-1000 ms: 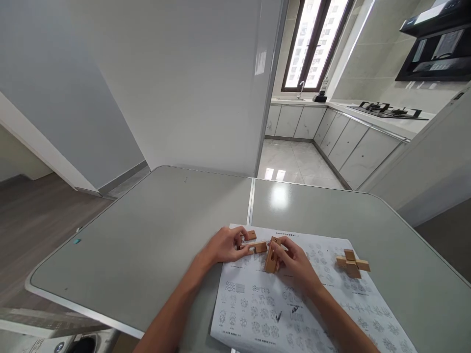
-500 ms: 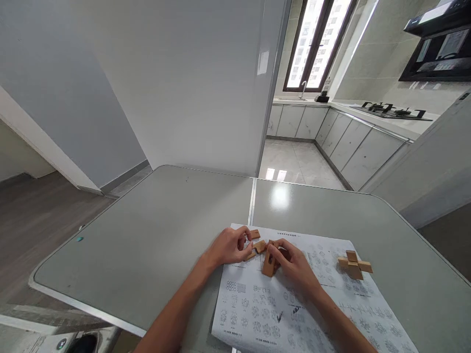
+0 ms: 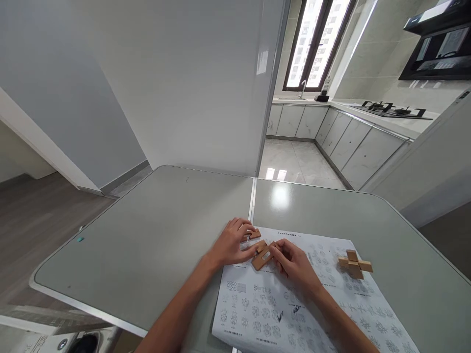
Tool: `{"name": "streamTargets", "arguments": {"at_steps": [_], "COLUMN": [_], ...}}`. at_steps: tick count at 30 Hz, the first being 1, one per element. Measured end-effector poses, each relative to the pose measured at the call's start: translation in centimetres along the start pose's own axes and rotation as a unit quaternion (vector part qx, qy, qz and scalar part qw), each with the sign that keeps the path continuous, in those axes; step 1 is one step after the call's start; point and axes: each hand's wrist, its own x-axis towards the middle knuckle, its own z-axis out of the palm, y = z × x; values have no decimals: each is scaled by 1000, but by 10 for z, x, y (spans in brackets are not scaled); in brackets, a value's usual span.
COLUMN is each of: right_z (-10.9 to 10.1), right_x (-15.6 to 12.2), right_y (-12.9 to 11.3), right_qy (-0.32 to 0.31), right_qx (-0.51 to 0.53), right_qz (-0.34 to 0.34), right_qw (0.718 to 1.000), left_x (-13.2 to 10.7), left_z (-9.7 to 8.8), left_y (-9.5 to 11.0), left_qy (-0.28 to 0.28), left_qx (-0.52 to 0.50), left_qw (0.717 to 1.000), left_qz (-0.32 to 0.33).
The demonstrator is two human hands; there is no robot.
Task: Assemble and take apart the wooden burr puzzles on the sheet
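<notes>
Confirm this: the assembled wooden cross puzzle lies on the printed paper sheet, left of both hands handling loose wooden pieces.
Wrong side: the head view shows the assembled light wooden cross puzzle on the printed white paper sheet, right of the left hand and right hand handling loose wooden pieces.

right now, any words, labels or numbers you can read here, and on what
Nothing reads clearly.
Paper sheet: a printed heading line along its far edge and captions under the diagrams, too small to read.
Range hood: pale marks on its dark front, blurred.
White partition: a pale label, blurred.
Wooden piece in the right hand: no text visible.
</notes>
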Motion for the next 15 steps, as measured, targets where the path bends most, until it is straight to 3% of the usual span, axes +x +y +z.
{"name": "streamTargets", "arguments": {"at_steps": [4, 9, 15], "right_z": [-2, 1, 13], "right_x": [1, -1, -7], "right_y": [4, 7, 9], "right_qy": [-6, 5, 54], "right_qx": [-18, -103, -264], "right_qz": [-1, -55, -91], "right_qw": [1000, 993, 959], "left_x": [-2, -3, -3], "left_z": [0, -4, -6], "left_y": [-1, -9, -6], "left_qy": [-43, -53, -55], "left_qx": [-5, 0, -20], "left_qw": [999, 999, 998], "left_qz": [5, 9, -2]}}
